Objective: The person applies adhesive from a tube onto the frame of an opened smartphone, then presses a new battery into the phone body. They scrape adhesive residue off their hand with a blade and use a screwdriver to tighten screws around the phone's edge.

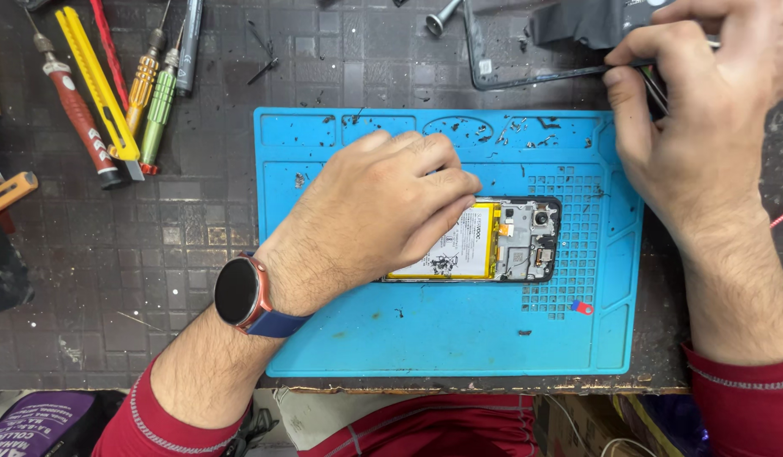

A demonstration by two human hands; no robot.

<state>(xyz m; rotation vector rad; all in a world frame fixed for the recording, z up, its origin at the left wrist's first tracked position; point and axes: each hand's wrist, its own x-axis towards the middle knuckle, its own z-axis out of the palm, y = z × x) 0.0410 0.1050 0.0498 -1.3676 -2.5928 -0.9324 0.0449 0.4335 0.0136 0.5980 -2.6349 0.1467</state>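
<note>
An opened phone with its back removed lies on the blue repair mat, showing a yellow-edged white battery and circuit parts. My left hand, with a round watch on the wrist, rests flat on the phone's left part and holds it down. My right hand is at the upper right, past the mat's corner, fingers pinched on thin metal tweezers. Its tips are near a black phone frame lying beyond the mat.
Several screwdrivers and a yellow utility knife lie at the upper left on the dark gridded worktop. A small red and blue piece sits on the mat's right side. Small debris dots the mat's top trays. The table edge runs along the bottom.
</note>
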